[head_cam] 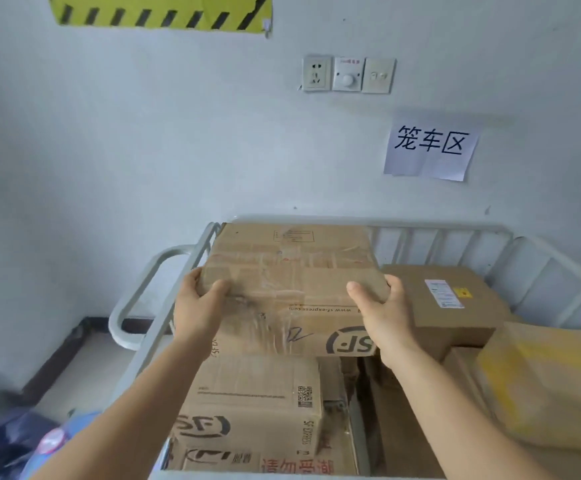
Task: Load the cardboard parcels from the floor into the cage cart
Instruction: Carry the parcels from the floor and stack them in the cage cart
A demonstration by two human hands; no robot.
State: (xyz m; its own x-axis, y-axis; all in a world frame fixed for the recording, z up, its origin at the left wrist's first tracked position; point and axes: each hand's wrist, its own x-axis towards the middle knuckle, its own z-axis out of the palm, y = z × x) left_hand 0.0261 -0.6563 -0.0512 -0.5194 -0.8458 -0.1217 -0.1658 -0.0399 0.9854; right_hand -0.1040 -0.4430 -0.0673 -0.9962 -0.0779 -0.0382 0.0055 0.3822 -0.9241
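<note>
You're gripping the taped SF parcel with both hands, left hand and right hand clamping its near corners. It's sitting above the cage cart, over an SF box, beside the labelled box.

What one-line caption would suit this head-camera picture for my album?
Both hands, left hand and right hand, grip a taped SF parcel above boxes stacked in the cage cart.
</note>
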